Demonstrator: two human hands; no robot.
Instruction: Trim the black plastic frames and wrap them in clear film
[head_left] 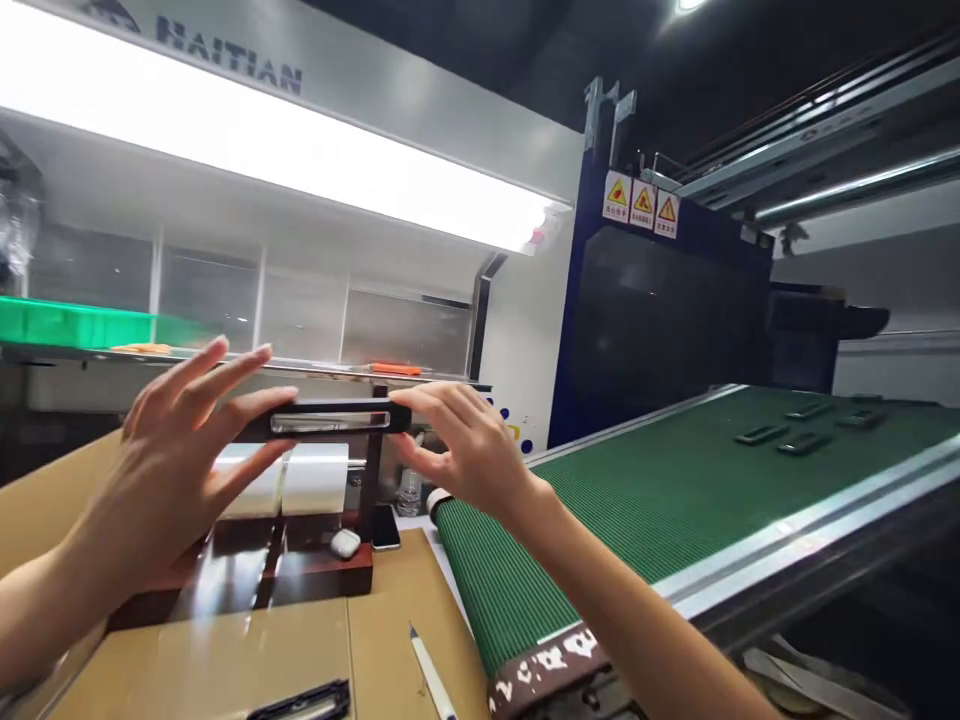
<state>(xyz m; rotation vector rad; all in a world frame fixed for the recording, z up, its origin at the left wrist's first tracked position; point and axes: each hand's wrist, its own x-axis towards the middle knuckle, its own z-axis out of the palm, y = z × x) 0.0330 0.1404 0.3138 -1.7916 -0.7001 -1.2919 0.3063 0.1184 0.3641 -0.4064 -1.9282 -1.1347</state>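
Both hands hold up one black plastic frame (330,407), long and narrow with a slot-like opening, roughly level in front of me. My left hand (187,440) pinches its left end between thumb and forefinger, the other fingers raised and spread. At the right end, the thumb and fingers of my right hand (465,440) close on the frame. Beneath them is a dark wooden stand (330,578) carrying white rolls (316,478). A similar black part (304,702) lies on the tan work surface (262,650), partly cut off below.
A green ribbed conveyor (600,510) slopes up at the right, with several black frames (804,442) on it. A white pen (431,672), a phone (386,528) and a white earbud case (346,543) lie near the stand. A green bin (75,323) sits on the back ledge.
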